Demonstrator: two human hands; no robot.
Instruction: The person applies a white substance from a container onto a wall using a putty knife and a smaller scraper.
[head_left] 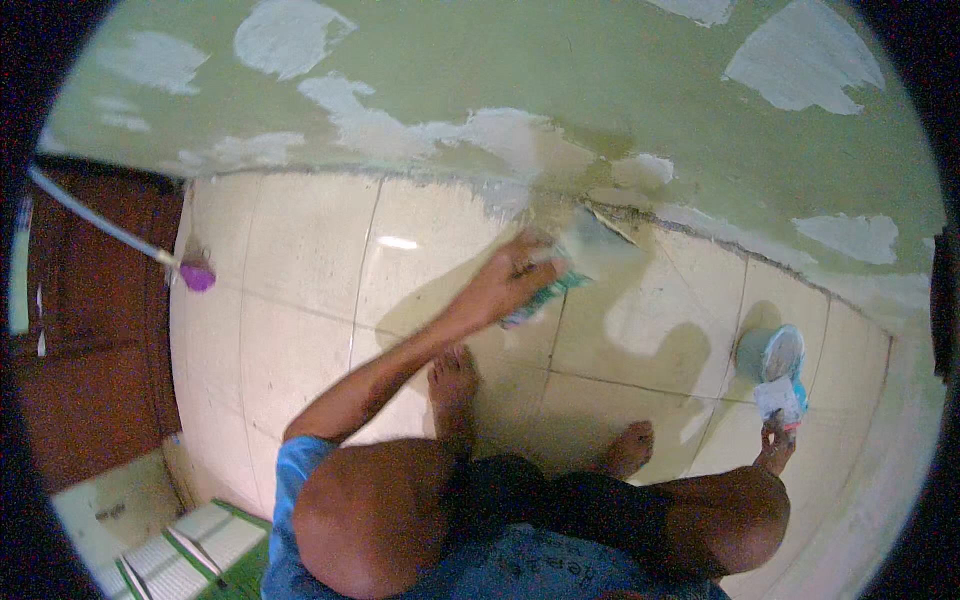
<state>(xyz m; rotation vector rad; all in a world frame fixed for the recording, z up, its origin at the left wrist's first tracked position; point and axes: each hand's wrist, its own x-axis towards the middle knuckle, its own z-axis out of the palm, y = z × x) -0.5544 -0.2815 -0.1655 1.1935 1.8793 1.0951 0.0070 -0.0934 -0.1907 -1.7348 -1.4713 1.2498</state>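
Note:
My left hand (515, 275) reaches forward over the tiles near the foot of the wall, its fingers closed around a crumpled green-and-white piece, cloth or plastic film (543, 303), blurred by motion. Just beyond it, a flat grey wedge-shaped piece (598, 236) lies against the wall's lower edge; I cannot tell what it is. Low at the right, my right hand (777, 445) is closed on a putty knife whose broad blade (776, 400) is covered in white paste. Right beyond that blade sits a round pale-blue tub (762, 353) with white paste showing at its mouth.
Ahead rises a green wall (620, 80) patched with white filler. My bare feet (453, 375) rest on cream floor tiles (300, 260). At left are a dark wooden door (100, 330), a pale pole with a purple end (197, 276), and a green-and-white slatted object (190, 550).

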